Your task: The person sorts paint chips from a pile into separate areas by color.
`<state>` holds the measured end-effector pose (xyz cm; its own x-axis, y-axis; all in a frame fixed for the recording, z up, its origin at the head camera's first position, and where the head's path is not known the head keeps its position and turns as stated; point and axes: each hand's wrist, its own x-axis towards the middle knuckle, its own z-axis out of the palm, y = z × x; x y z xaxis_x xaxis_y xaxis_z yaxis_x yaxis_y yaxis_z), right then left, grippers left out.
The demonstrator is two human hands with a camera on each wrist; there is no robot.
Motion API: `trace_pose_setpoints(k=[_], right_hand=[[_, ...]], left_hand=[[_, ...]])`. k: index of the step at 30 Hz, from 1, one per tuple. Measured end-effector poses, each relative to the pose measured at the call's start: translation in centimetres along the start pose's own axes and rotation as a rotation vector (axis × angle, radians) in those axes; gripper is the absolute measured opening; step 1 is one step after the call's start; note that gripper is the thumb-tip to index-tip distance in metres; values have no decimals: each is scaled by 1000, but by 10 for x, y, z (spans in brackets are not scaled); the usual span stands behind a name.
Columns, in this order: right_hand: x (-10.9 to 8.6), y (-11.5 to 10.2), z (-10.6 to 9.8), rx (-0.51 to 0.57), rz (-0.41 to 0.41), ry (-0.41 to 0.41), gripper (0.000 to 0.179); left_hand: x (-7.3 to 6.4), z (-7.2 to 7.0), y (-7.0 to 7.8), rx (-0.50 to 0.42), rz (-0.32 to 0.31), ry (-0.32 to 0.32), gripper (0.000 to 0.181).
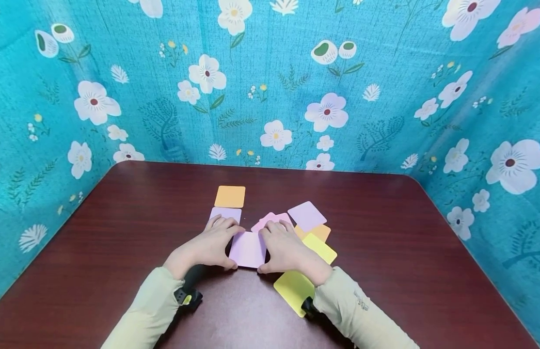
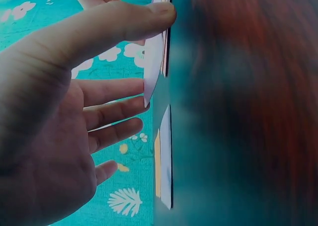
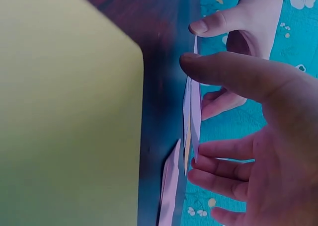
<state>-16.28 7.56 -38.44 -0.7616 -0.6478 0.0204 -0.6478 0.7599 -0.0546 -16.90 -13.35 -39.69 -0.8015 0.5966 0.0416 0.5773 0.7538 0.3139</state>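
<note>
Between both hands is a light purple square card [image 1: 248,249], raised slightly off the tabletop. My left hand [image 1: 212,241] pinches it along its left side, thumb at the near corner and fingertips at the far corner. On the right side, my right hand [image 1: 287,246] pinches it the same way. In the left wrist view the purple card [image 2: 154,62] stands edge-on and a little bowed between thumb and fingers. The right wrist view also shows the card [image 3: 196,107] edge-on. Just beyond my left fingers lies another purple card [image 1: 227,213], partly covered by them.
An orange card [image 1: 230,197] lies behind the left purple one. Pink cards [image 1: 270,219], a lilac card [image 1: 307,216], an orange card [image 1: 321,232] and yellow cards [image 1: 320,248] lie loosely around my right hand. A yellow card [image 1: 293,291] sits under the right wrist. A floral curtain [image 1: 252,87] surrounds the dark table [image 1: 165,194].
</note>
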Motion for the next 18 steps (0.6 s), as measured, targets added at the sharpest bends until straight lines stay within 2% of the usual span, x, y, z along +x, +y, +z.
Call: trace_pose_setpoints(k=[8, 18], right_hand=[[11, -15, 6, -48, -18, 9, 74], [23, -27, 7, -43, -16, -13, 70]], left_hand=[[-17, -4, -6, 1, -43, 6, 72], [-28, -6, -19, 33, -67, -4, 74]])
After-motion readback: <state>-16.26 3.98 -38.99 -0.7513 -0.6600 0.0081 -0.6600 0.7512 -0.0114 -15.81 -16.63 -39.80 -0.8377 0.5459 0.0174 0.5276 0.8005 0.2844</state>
